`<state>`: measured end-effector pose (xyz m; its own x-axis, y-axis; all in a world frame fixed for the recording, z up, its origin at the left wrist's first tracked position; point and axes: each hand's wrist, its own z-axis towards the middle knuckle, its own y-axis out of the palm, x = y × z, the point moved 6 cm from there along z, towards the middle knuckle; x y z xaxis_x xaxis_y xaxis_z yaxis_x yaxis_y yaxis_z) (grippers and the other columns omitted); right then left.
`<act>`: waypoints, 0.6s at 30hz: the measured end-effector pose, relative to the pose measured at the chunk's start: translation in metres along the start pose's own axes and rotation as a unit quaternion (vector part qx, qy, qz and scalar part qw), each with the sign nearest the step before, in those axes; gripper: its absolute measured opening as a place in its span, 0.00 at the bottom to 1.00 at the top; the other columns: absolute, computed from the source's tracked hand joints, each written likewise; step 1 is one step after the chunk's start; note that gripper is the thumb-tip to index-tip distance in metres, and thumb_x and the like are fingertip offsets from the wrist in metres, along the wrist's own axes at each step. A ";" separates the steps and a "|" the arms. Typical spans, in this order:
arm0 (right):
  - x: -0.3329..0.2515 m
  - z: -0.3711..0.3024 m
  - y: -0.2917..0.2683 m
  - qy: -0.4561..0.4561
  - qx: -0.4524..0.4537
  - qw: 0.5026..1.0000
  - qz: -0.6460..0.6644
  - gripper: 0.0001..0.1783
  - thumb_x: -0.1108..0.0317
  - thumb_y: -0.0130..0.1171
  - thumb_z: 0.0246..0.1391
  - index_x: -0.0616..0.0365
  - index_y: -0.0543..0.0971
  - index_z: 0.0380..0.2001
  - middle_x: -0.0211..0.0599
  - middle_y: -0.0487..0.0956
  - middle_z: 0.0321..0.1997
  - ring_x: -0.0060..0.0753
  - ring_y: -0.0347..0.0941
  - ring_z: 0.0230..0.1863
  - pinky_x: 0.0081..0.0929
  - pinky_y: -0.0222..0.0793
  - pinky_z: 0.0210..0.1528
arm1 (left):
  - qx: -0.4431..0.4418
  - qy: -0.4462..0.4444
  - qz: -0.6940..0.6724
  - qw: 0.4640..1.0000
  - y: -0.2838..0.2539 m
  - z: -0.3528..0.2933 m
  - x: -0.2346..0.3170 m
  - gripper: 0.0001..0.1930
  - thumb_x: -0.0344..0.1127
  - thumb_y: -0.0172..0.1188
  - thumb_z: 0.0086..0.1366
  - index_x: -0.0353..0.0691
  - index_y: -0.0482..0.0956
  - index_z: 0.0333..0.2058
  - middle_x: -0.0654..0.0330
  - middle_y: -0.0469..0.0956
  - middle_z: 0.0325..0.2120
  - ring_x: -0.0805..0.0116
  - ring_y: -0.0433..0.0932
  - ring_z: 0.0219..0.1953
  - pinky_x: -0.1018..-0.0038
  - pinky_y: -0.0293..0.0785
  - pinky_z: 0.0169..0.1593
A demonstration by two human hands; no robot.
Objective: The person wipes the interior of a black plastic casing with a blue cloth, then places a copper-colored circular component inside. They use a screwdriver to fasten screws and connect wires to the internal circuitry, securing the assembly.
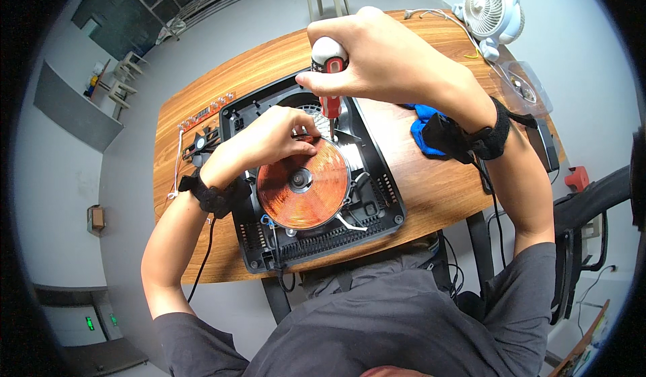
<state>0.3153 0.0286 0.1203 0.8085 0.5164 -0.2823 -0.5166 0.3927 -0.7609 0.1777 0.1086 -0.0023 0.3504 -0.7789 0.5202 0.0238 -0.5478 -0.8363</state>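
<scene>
The black housing of an induction cooker [393,205] lies open on the table in front of me, a round copper coil [303,205] inside it. My right hand [377,54] is closed around the red and white handle of a screwdriver [330,98]. The screwdriver stands nearly upright, its shaft pointing down at the coil's far right edge; whether the tip sits in a screw is too small to tell. My left hand [272,135] grips the coil's far edge with bent fingers and thumb. Partly hidden behind that hand is a round fan grille [313,111].
Left of the housing lie a narrow circuit board [205,111] and a small black fan [200,143]. To the right are a blue cloth [425,131] and a clear plastic tray [523,84] with small parts. A white desk fan [488,10] stands at the far right corner.
</scene>
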 end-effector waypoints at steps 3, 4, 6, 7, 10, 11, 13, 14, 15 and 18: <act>0.001 0.000 0.000 0.015 -0.012 1.000 0.009 0.23 0.51 0.70 0.54 0.63 0.78 0.34 0.50 0.80 0.23 0.52 0.79 0.26 0.36 0.74 0.29 | 0.000 -0.002 0.003 1.000 0.000 0.000 0.001 0.13 0.32 0.73 0.56 0.33 0.84 0.39 0.54 0.85 0.36 0.60 0.83 0.42 0.66 0.78 0.49; 0.001 0.000 0.000 0.018 -0.013 1.000 0.010 0.23 0.51 0.70 0.54 0.63 0.78 0.34 0.50 0.80 0.23 0.53 0.79 0.26 0.36 0.74 0.30 | 0.002 -0.003 0.005 1.000 0.000 0.000 0.000 0.13 0.32 0.73 0.57 0.33 0.84 0.39 0.54 0.85 0.36 0.60 0.83 0.42 0.66 0.77 0.49; -0.002 0.002 -0.002 0.032 -0.024 0.999 0.013 0.23 0.51 0.68 0.53 0.64 0.81 0.33 0.51 0.83 0.26 0.53 0.82 0.29 0.38 0.78 0.36 | 0.002 -0.002 0.009 1.000 0.001 -0.001 0.000 0.13 0.32 0.73 0.57 0.34 0.84 0.39 0.54 0.85 0.36 0.61 0.83 0.42 0.66 0.77 0.49; -0.003 0.002 -0.003 0.039 -0.029 0.999 0.013 0.23 0.51 0.67 0.53 0.65 0.83 0.32 0.52 0.84 0.28 0.53 0.83 0.31 0.39 0.80 0.40 | 0.001 -0.002 0.011 1.000 0.001 -0.001 0.000 0.13 0.32 0.73 0.57 0.34 0.84 0.39 0.54 0.85 0.36 0.61 0.83 0.42 0.66 0.77 0.49; -0.004 0.001 -0.004 0.045 -0.025 0.999 0.005 0.23 0.50 0.66 0.53 0.65 0.83 0.32 0.52 0.84 0.28 0.53 0.83 0.32 0.40 0.80 0.40 | -0.004 0.002 0.013 1.000 0.000 -0.001 0.000 0.13 0.32 0.72 0.57 0.34 0.84 0.39 0.54 0.85 0.36 0.62 0.83 0.42 0.66 0.77 0.49; -0.003 0.001 -0.003 0.038 -0.021 0.999 0.004 0.23 0.50 0.67 0.53 0.64 0.81 0.32 0.51 0.83 0.26 0.54 0.82 0.30 0.39 0.78 0.37 | -0.004 0.002 0.015 1.000 0.000 0.000 0.000 0.13 0.32 0.72 0.57 0.34 0.84 0.39 0.55 0.85 0.36 0.62 0.83 0.42 0.66 0.78 0.49; -0.001 0.000 -0.001 0.024 -0.011 1.000 0.003 0.24 0.50 0.70 0.54 0.63 0.77 0.32 0.51 0.80 0.23 0.56 0.78 0.27 0.38 0.74 0.31 | -0.004 0.003 0.018 1.000 0.001 0.000 -0.001 0.13 0.32 0.72 0.57 0.34 0.85 0.39 0.55 0.85 0.37 0.63 0.83 0.42 0.67 0.78 0.49; -0.002 0.000 -0.002 0.026 -0.015 1.000 0.002 0.24 0.50 0.70 0.54 0.63 0.77 0.32 0.51 0.80 0.24 0.56 0.78 0.27 0.38 0.75 0.31 | 0.003 0.012 0.016 1.000 0.001 0.000 -0.001 0.14 0.33 0.73 0.57 0.35 0.85 0.40 0.53 0.85 0.36 0.60 0.84 0.40 0.66 0.78 0.48; -0.002 0.000 -0.002 0.028 -0.018 0.999 0.002 0.24 0.50 0.70 0.54 0.63 0.77 0.32 0.51 0.81 0.24 0.56 0.78 0.27 0.38 0.75 0.31 | 0.009 0.021 0.014 1.000 0.000 0.000 -0.002 0.15 0.35 0.73 0.56 0.35 0.86 0.41 0.50 0.85 0.35 0.57 0.84 0.39 0.65 0.79 0.47; -0.002 0.000 -0.002 0.029 -0.016 0.999 0.000 0.24 0.50 0.70 0.54 0.64 0.77 0.33 0.52 0.80 0.24 0.56 0.78 0.27 0.39 0.75 0.32 | 0.012 0.026 0.015 0.999 0.000 0.001 -0.002 0.16 0.36 0.74 0.56 0.36 0.86 0.42 0.48 0.85 0.34 0.54 0.85 0.37 0.64 0.79 0.45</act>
<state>0.3149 0.0266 0.1222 0.8239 0.4713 -0.3146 -0.5078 0.3678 -0.7790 0.1782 0.1106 -0.0032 0.3016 -0.8101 0.5028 0.0364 -0.5172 -0.8551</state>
